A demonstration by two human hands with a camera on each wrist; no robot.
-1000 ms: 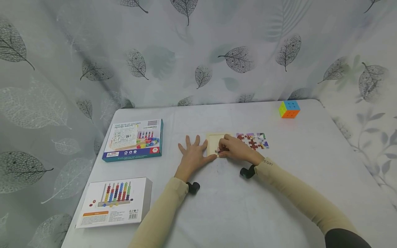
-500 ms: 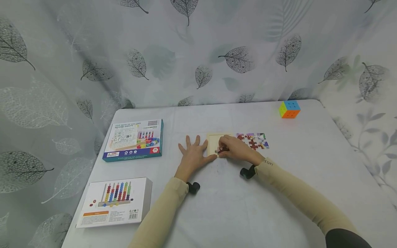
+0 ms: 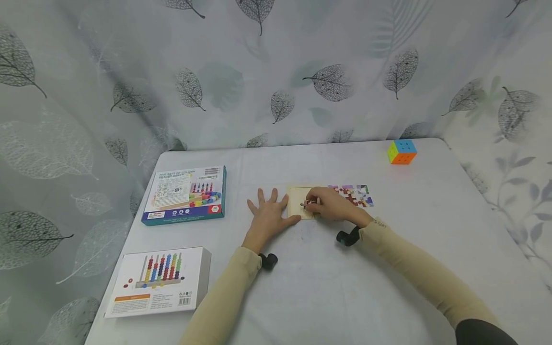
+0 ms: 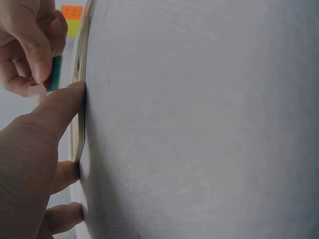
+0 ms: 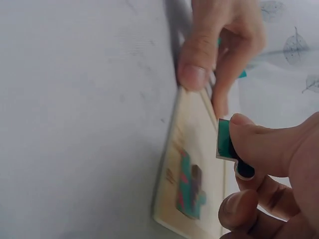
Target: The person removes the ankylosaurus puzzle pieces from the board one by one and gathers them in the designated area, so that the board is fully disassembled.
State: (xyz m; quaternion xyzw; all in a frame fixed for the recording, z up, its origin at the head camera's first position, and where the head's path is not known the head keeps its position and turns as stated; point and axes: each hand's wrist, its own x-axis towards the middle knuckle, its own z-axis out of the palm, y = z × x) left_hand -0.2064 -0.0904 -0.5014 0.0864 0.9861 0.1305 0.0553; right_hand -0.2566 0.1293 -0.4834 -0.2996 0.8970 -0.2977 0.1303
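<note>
My right hand (image 3: 331, 203) pinches a green and dark jigsaw piece (image 5: 225, 139) between thumb and fingers, held just above a shallow pale wooden puzzle tray (image 3: 296, 192). In the right wrist view, joined teal, pink and brown jigsaw pieces (image 5: 185, 191) lie on the tray floor, slightly blurred. My left hand (image 3: 268, 218) lies on the table with its fingers spread. Its thumb (image 4: 67, 99) touches the tray's near edge, and another finger stands by the tray's left side. The right hand covers part of the tray in the head view.
Several loose jigsaw pieces (image 3: 350, 195) lie right of the tray. A colourful puzzle cube (image 3: 402, 152) sits at the back right. Two boxes, one blue-edged (image 3: 184, 195) and one white (image 3: 158, 282), lie at the left. A leaf-patterned curtain (image 3: 241, 72) hangs behind the table.
My right hand has shifted slightly right and risen from the tray's near part, still pinching a piece. The left hand stays in place at the tray.
</note>
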